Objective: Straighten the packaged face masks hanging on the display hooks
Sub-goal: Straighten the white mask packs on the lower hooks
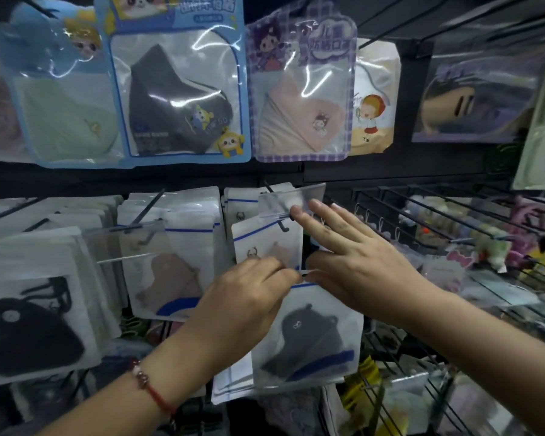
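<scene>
My left hand (252, 294) pinches the black-mask packet (309, 338) below its hook (282, 223); right hand (353, 259) flat, fingers straight. A tug could strip the beige-mask packets (265, 243) off the hook.

We see our left hand (249, 297) reaching up from the lower left, its forearm wearing a red cord bracelet (151, 388) at the wrist, fingers curled and pinching the top edge of the dark mask packet (309, 338). Our right hand (356, 262) comes in from the lower right, just above that same packet, with its fingers (309, 215) straight and spread upward and its thumb meeting the left fingertips at the packet's top edge.
</scene>
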`<state>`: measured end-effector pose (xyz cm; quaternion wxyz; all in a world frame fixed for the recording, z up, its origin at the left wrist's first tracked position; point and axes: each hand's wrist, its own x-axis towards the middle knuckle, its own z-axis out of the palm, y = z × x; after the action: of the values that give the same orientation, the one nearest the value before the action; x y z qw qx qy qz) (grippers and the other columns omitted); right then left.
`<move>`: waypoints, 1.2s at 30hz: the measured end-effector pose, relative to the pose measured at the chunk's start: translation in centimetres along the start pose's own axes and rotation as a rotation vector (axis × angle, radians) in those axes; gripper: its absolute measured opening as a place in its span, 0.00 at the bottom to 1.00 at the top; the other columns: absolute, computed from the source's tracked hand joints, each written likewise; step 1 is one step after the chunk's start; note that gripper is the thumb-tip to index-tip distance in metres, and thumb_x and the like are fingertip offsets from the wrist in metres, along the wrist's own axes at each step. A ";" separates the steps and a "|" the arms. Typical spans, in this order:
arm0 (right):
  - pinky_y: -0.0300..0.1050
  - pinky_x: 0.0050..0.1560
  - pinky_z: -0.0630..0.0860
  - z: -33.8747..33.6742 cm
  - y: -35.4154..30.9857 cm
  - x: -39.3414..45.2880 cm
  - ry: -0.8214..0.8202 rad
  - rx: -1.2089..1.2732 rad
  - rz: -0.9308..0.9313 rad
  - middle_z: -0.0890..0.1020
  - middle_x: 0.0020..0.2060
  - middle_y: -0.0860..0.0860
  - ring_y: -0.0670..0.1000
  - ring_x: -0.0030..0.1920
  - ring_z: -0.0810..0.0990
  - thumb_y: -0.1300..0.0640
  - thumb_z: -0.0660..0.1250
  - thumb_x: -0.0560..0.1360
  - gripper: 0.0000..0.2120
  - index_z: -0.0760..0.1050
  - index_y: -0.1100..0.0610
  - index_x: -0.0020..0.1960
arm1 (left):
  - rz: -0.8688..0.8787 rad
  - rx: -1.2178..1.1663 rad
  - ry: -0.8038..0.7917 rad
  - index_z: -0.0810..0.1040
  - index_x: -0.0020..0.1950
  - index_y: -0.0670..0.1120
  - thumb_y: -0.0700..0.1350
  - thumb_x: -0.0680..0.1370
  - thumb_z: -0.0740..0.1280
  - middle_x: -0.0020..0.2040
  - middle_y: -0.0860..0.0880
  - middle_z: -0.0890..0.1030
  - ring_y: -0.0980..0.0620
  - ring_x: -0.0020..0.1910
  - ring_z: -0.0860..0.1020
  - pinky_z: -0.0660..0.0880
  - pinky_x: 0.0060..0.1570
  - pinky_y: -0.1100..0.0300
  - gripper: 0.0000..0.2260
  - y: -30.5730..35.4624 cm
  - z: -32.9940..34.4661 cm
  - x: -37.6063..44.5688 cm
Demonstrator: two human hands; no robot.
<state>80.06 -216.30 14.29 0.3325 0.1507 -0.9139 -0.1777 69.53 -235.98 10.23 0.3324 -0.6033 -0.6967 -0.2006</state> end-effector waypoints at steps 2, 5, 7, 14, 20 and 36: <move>0.55 0.77 0.52 -0.1 0.0 0.0 -0.003 0.004 0.004 0.59 0.77 0.55 0.57 0.78 0.53 0.47 0.66 0.77 0.08 0.80 0.51 0.46 | -0.016 -0.026 -0.020 0.76 0.61 0.48 0.37 0.77 0.71 0.50 0.50 0.78 0.48 0.44 0.77 0.78 0.39 0.52 0.15 0.0 0.0 0.0; 0.55 0.77 0.52 -0.2 0.0 0.0 0.006 -0.004 0.008 0.60 0.77 0.55 0.57 0.78 0.54 0.47 0.63 0.79 0.11 0.81 0.50 0.49 | -0.029 -0.044 -0.037 0.78 0.64 0.47 0.36 0.77 0.70 0.51 0.50 0.78 0.49 0.45 0.77 0.78 0.39 0.52 0.17 -0.1 -0.1 0.1; 0.55 0.77 0.53 -0.6 0.0 -0.1 0.021 -0.011 0.016 0.60 0.77 0.54 0.56 0.78 0.55 0.48 0.61 0.79 0.13 0.81 0.51 0.56 | -0.031 -0.052 -0.029 0.78 0.65 0.47 0.34 0.77 0.70 0.49 0.50 0.77 0.51 0.42 0.77 0.78 0.36 0.54 0.18 -0.4 -0.4 0.1; 0.55 0.75 0.56 -1.5 0.5 -0.3 0.012 -0.069 -0.002 0.62 0.77 0.54 0.57 0.77 0.59 0.50 0.63 0.78 0.21 0.73 0.55 0.70 | -0.069 -0.042 0.023 0.77 0.69 0.46 0.31 0.74 0.71 0.52 0.49 0.77 0.50 0.46 0.78 0.80 0.37 0.53 0.24 -2.2 -0.9 0.7; 0.54 0.76 0.54 -1.0 0.0 -0.2 0.032 -0.038 0.014 0.62 0.77 0.55 0.57 0.78 0.56 0.53 0.65 0.77 0.21 0.73 0.55 0.69 | -0.135 -0.006 0.071 0.77 0.68 0.46 0.35 0.78 0.65 0.48 0.49 0.75 0.53 0.41 0.73 0.78 0.36 0.54 0.19 -2.9 -0.9 1.8; 0.55 0.77 0.53 0.4 -0.9 -0.4 0.041 0.021 0.086 0.58 0.78 0.56 0.57 0.79 0.52 0.54 0.63 0.77 0.20 0.74 0.55 0.69 | -0.259 0.364 0.070 0.82 0.60 0.45 0.32 0.66 0.76 0.45 0.45 0.78 0.44 0.39 0.79 0.77 0.33 0.54 0.23 -5.7 2.4 3.3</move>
<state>80.24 -216.86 13.36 0.3568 0.1181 -0.9144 -0.1507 63.28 -233.13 11.53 0.4311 -0.4314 -0.7811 -0.1335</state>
